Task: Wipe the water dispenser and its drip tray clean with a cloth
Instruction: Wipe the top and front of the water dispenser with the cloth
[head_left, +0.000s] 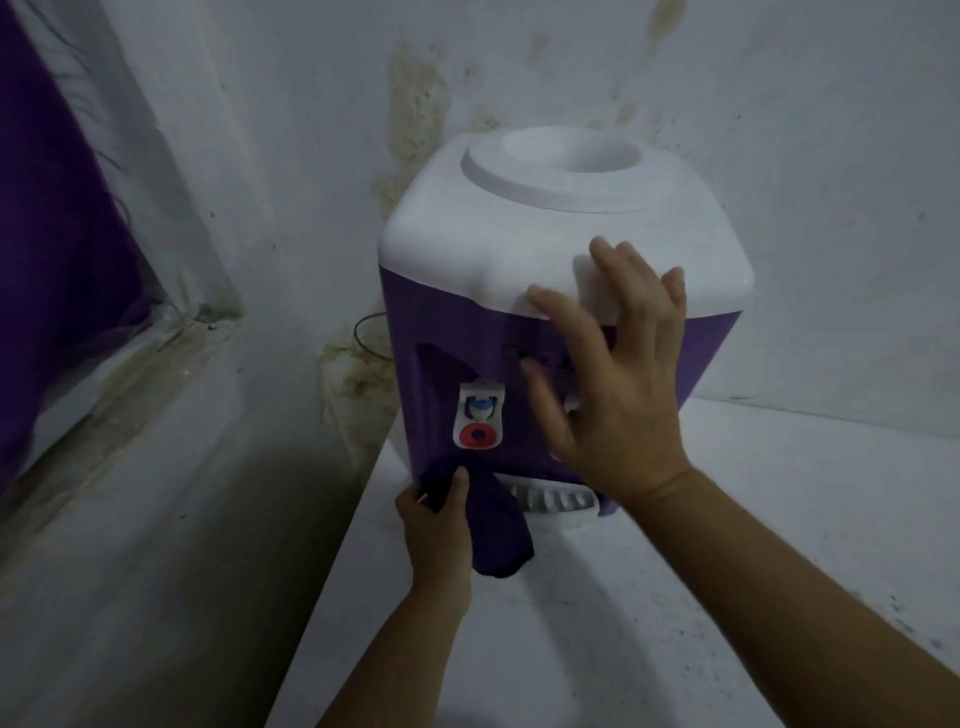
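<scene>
A purple water dispenser (441, 332) with a white top (498, 228) stands on a white counter in a wall corner. Its left tap (479, 421) is white with a red and a blue part. The white slotted drip tray (558, 503) sticks out at the bottom front. My left hand (434, 525) grips a dark purple cloth (496, 530) against the dispenser's lower left front, beside the tray. My right hand (613, 384) is spread in front of the dispenser's upper front, fingers straight, and hides the right tap. Whether it touches the dispenser I cannot tell.
The white counter (675, 613) runs toward me, with its edge on the left above a dark gap. Stained white walls (311, 156) close in behind and to the left. A purple curtain (47, 234) hangs at far left. A thin cable loop (363, 332) lies behind the dispenser.
</scene>
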